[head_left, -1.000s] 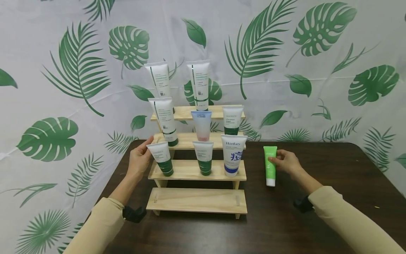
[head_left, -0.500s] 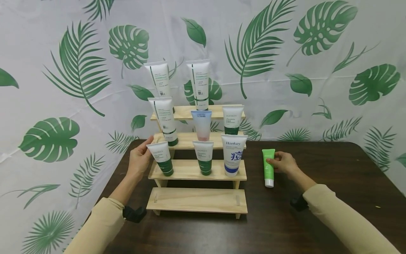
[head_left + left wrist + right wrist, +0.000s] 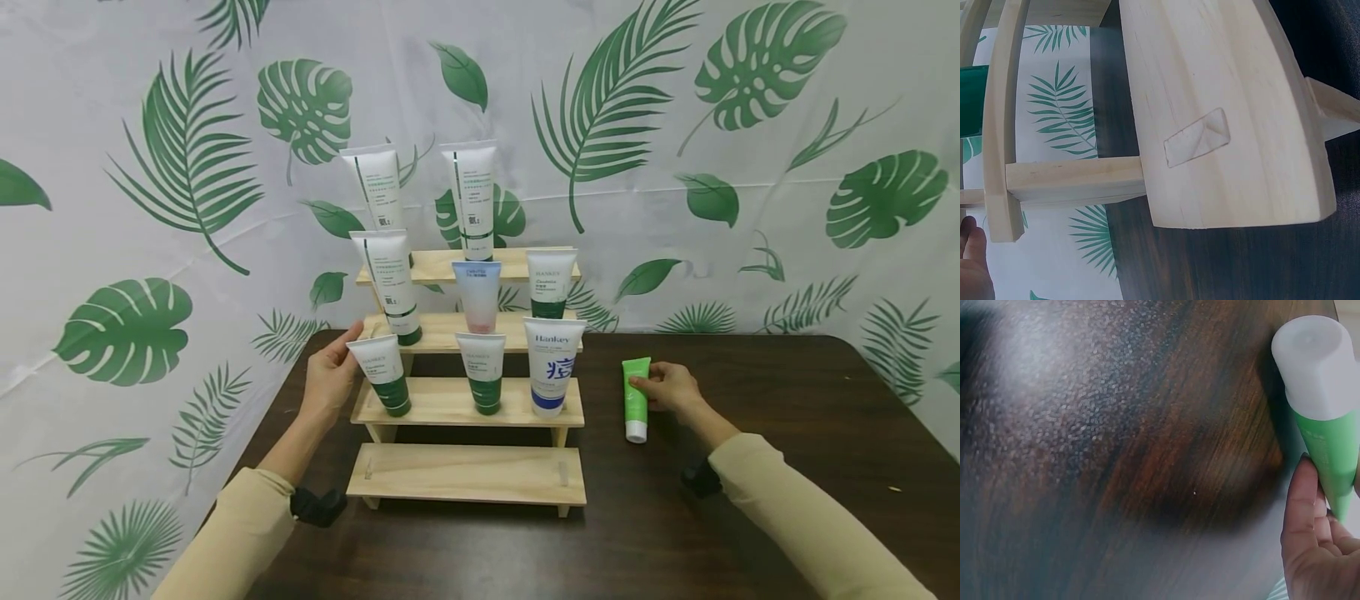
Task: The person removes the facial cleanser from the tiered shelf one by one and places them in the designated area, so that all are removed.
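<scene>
My right hand (image 3: 675,388) pinches a slim green squeeze tube (image 3: 636,403) above the dark table, right of a stepped wooden display stand (image 3: 465,473). The tube hangs cap-down; its white cap (image 3: 1315,365) faces the camera in the right wrist view. My left hand (image 3: 326,385) is at the stand's left side, fingers extended along the shelf ends; whether it touches the wood is unclear. Beside its thumb stands a white-and-green tube (image 3: 381,375). In the left wrist view only some fingers (image 3: 975,247) show, near a shelf end.
Several tubes occupy the upper three steps, including a blue-lettered white tube (image 3: 553,367), a blue-pink tube (image 3: 477,296) and a tall white tube (image 3: 474,200). The lowest step holds none. Behind the dark table (image 3: 780,400) hangs a leaf-print cloth (image 3: 525,108).
My right hand has brought the green tube slightly nearer to me, and the right forearm has shifted left. The left hand and the stand stay where they were.
</scene>
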The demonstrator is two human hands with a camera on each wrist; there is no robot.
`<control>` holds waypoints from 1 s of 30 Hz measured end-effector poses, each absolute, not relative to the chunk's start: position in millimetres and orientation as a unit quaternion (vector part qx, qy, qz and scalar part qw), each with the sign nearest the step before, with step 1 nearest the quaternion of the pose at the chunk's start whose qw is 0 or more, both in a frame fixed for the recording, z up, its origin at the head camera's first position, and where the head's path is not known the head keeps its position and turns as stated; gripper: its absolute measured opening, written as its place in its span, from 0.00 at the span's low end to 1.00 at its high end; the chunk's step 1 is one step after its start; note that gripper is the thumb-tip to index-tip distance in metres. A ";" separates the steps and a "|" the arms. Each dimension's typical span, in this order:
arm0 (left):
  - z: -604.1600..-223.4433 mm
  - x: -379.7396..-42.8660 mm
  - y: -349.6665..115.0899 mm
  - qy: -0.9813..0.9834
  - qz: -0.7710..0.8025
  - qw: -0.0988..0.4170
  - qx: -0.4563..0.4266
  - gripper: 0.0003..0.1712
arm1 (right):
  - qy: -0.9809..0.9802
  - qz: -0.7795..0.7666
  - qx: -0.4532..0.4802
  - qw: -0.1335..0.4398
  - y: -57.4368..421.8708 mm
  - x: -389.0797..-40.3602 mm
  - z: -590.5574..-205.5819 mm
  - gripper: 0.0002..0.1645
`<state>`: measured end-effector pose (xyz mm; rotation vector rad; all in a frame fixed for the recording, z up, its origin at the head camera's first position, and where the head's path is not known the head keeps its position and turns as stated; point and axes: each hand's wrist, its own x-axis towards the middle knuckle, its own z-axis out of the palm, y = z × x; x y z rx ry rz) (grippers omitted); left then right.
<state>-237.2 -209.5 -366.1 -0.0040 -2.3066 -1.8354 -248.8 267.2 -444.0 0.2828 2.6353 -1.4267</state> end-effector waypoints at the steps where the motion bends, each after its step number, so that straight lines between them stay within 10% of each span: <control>1: -366.3 -237.3 -209.5 -0.779 -0.620 0.096 -0.003 0.25 | 0.873 -0.474 0.095 0.065 267.3 -248.9 -444.6 0.35; 30: -371.3 -241.0 -211.1 -0.780 -0.616 0.110 -0.005 0.25 | 0.883 -0.453 0.108 0.050 264.1 -247.8 -448.8 0.35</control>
